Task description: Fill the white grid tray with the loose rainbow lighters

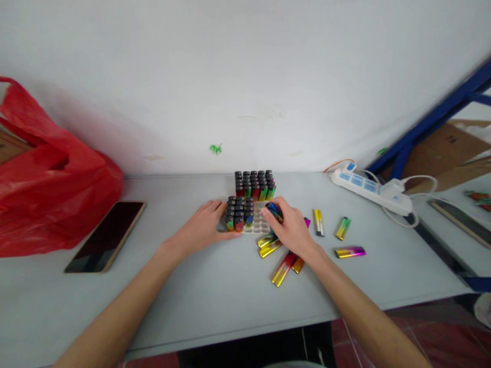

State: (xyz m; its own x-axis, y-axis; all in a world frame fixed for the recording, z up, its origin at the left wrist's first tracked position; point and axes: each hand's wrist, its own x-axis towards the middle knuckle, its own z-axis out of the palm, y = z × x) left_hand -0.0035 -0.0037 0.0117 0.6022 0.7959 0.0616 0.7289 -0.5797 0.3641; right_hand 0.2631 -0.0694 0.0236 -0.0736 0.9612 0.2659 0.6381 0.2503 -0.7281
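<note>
A pale tray (pixel 261 225) with round-edged slots sits on the table in front of me. Its left part carries rows of upright lighters (pixel 240 214) with black tops and shiny coloured bodies; bare slots show on its right. My left hand (pixel 205 222) grips the tray's left end, thumb along the front and fingers behind. Above the right slots, my right hand (pixel 291 227) pinches a dark blue lighter (pixel 274 211), tilted, its lower part hidden by the fingers. Loose lighters (pixel 284 268) lie under and in front of that hand, partly overlapping.
Behind the tray stands another block of upright lighters (pixel 255 185). More single lighters lie to the right, among them a yellow-purple lighter (pixel 350 252). A white power strip (pixel 370 191) with cables is farther right. At left are a phone (pixel 105 237) and a red plastic bag (pixel 57 179).
</note>
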